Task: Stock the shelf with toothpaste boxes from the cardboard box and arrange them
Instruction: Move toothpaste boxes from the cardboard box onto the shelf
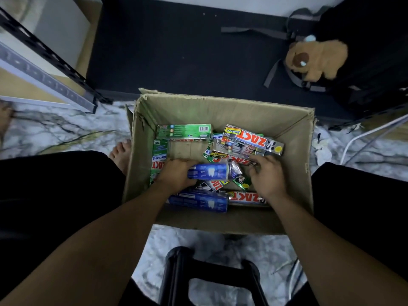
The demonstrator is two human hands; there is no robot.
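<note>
Marble floor (66,133); hands (176,174) (268,181) seemingly gripping boxes (207,172).

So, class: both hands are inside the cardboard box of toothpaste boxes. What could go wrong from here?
1. The left hand grips a blue toothpaste box lying in a loose jumble; lifting it may drag neighbours along.
2. The silver Zact box leans atop the pile and could slide.
3. Some cartons look crumpled; squeezing may crush them further.
</note>
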